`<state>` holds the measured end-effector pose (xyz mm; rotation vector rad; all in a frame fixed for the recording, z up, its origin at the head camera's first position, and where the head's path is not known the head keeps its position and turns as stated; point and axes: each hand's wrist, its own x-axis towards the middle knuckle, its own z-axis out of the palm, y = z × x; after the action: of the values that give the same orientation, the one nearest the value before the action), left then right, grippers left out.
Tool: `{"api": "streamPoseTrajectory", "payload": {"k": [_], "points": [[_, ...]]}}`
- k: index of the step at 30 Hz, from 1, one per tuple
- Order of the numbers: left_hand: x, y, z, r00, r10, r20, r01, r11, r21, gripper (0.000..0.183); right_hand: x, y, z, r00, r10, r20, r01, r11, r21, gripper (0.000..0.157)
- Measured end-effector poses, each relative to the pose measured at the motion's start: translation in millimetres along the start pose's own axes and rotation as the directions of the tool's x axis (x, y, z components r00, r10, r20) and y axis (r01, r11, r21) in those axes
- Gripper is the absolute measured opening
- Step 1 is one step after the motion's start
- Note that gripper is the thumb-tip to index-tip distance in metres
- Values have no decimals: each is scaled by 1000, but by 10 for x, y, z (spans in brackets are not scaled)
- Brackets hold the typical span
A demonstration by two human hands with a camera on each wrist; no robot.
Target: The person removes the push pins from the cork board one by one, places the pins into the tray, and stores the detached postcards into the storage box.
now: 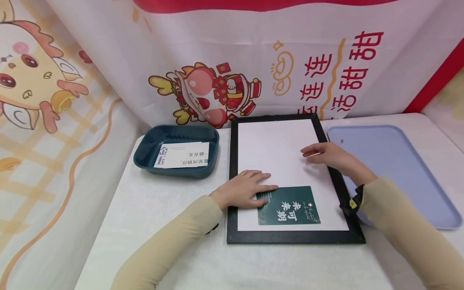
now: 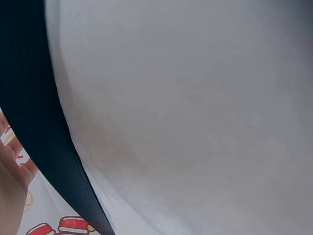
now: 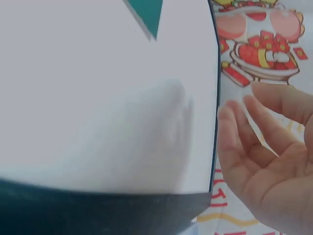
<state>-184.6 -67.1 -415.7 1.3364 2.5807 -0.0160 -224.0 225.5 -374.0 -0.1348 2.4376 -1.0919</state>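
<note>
A dark green card (image 1: 290,207) with white writing lies on the white panel of a black-framed board (image 1: 280,149), near its front edge. With fingers spread, my left hand (image 1: 246,189) rests over the card's left edge and the panel beside it. My right hand (image 1: 328,155) hovers over the right side of the board, its fingers loosely bent and nothing in them. The right wrist view shows that hand (image 3: 269,152) beside the white panel, with thumb and fingers apart. Only part of my left hand (image 2: 12,181) shows at the edge of the left wrist view.
A dark teal basket (image 1: 177,172) holding white printed cards (image 1: 183,155) stands left of the board. To the right lies a pale blue tray (image 1: 391,169), partly under my right forearm. A printed cloth (image 1: 275,48) hangs behind the white-covered table (image 1: 174,225).
</note>
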Motion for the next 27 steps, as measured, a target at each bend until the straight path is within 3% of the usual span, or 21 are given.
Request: {"api": "streamPoseTrajectory", "payload": {"k": [9, 16, 27], "points": [[2, -7, 3, 1000, -16, 15, 16, 999, -29, 55, -117, -26, 171, 993, -14, 119, 14, 1000, 5, 40], [5, -6, 5, 999, -24, 21, 24, 999, -29, 55, -216, 30, 249, 968, -13, 252, 11, 1000, 10, 32], [9, -12, 9, 1000, -14, 11, 15, 1000, -27, 55, -402, 116, 376, 967, -20, 252, 15, 1000, 23, 19]]}}
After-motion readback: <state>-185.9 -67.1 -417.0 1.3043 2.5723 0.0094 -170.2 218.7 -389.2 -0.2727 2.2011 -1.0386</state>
